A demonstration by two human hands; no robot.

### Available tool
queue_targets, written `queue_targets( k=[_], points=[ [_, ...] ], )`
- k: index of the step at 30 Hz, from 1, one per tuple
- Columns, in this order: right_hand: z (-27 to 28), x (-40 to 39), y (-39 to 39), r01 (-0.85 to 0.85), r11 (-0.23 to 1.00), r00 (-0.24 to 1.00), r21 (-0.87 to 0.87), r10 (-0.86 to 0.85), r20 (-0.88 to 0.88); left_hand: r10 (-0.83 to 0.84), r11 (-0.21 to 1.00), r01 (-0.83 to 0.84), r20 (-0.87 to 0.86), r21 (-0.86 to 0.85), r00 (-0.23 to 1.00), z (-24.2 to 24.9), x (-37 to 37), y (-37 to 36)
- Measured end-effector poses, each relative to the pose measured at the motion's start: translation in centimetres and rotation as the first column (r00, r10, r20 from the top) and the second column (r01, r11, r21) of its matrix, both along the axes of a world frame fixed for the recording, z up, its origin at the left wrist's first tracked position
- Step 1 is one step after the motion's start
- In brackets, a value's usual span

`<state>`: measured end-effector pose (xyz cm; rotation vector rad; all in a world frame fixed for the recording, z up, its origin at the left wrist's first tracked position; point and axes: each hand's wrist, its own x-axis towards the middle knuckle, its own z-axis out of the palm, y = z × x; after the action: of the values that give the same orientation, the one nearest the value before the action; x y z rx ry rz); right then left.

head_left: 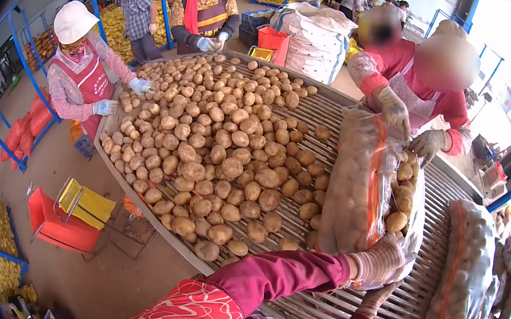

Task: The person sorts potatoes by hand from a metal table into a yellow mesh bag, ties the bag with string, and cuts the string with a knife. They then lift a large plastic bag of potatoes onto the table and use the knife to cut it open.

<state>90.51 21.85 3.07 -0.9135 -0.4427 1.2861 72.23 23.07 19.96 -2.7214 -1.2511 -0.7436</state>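
A clear plastic bag of potatoes (pixel 354 192) lies on the slatted metal table, its side open and potatoes showing along the gap. My left hand (pixel 381 261), in a striped knit glove, is closed on the near end of this bag. Lower down, my right hand (pixel 377 298) grips the bag's bottom edge, its fingers partly hidden. Across the table, a co-worker's gloved hands (pixel 397 113) hold the far end of the same bag. Loose potatoes (pixel 224 149) are heaped to the left of the bag.
Slats of the table (pixel 420 258) show right of the bag. A filled bag (pixel 463 271) lies at the right edge. Co-workers stand at the far and left sides. A red chair (pixel 57 220) with a yellow crate stands on the floor. A large white sack (pixel 313 41) stands behind.
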Motion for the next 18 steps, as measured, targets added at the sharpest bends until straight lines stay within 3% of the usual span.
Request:
queue_targets(
  k=[3, 5, 7, 9, 10, 11, 12, 13, 16, 17, 18],
  points=[
    [-2.1, -0.1, -1.7, -0.041, 0.991, 0.994, -0.126, 0.028, -0.108, -0.044, 0.991, 0.045, 0.008, -0.125, 0.999, 0.8, -0.1, 0.0],
    [-10.0, 0.9, -1.9, -0.043, 0.999, 0.991, -0.024, 0.045, 0.129, -0.094, 0.959, 0.111, 0.075, -0.263, 0.993, 0.4, -0.1, 0.4],
    [-8.7, -0.6, -3.5, -0.043, 0.993, 0.950, 0.111, 0.006, 0.313, -0.116, 0.928, 0.143, 0.096, -0.343, 0.989, 0.5, -0.4, 0.8],
    [-4.1, -1.5, -5.3, -0.058, 0.991, 0.959, 0.119, 0.022, 0.283, -0.161, 0.925, 0.199, 0.139, -0.323, 0.977, 0.3, -0.7, 1.0],
    [-3.1, -1.4, -5.6, -0.132, 0.986, 0.730, 0.105, 0.026, 0.682, -0.184, 0.930, 0.224, 0.159, -0.291, 0.970, 0.2, -1.0, 1.2],
    [-1.7, -1.6, -5.9, -0.188, 0.980, 0.348, 0.058, 0.012, 0.938, -0.207, 0.934, 0.248, 0.178, -0.258, 0.962, 0.2, -1.3, 1.3],
    [-0.4, -1.9, -6.3, -0.181, 0.982, 0.266, 0.058, -0.008, 0.964, -0.218, 0.931, 0.270, 0.217, -0.247, 0.951, 0.1, -1.6, 1.4],
    [-0.5, -1.7, -6.1, -0.174, 0.983, 0.268, 0.061, -0.012, 0.963, -0.229, 0.926, 0.292, 0.259, -0.238, 0.938, 0.0, -1.6, 1.5],
    [-0.8, -0.8, -5.9, -0.189, 0.982, 0.064, -0.007, 0.019, 0.998, -0.246, 0.937, 0.291, 0.225, -0.195, 0.943, -0.3, -1.0, 1.4],
    [-0.4, -1.2, -6.0, -0.184, 0.983, 0.069, -0.004, 0.017, 0.997, -0.248, 0.942, 0.286, 0.211, -0.174, 0.945, -0.2, -0.9, 1.4],
    [-0.2, -1.7, -6.2, -0.176, 0.984, 0.240, 0.012, 0.031, 0.970, -0.221, 0.945, 0.252, 0.164, -0.208, 0.961, -0.1, -0.7, 1.3]
  ],
)
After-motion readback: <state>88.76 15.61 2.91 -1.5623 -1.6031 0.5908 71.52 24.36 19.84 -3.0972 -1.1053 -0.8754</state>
